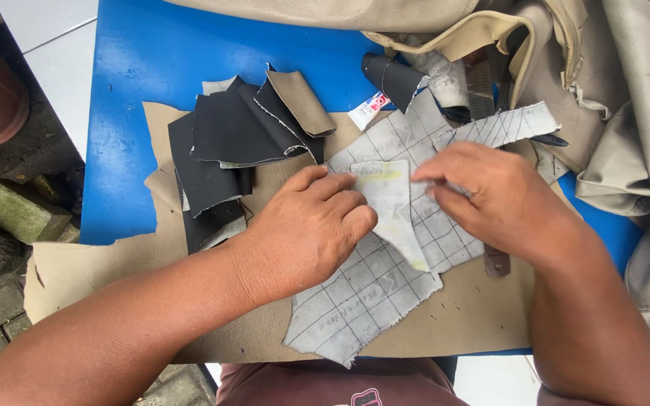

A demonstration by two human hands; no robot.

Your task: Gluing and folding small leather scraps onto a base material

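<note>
A large grey piece of gridded backing fabric (362,293) lies on a tan sheet (475,308) on the blue table (159,53). On top of it sits a smaller pale strip (393,203) with yellowish marks. My left hand (310,225) presses flat on the left edge of the strip and the grey piece. My right hand (490,192) pinches the strip's upper right edge between its fingertips.
A pile of black and tan offcuts (227,143) lies to the left of my hands. A rolled black scrap (393,79) and a small white tube (366,109) sit behind. Beige upholstery covers (626,113) are heaped at the right. Bricks and floor tiles (1,210) show left of the table.
</note>
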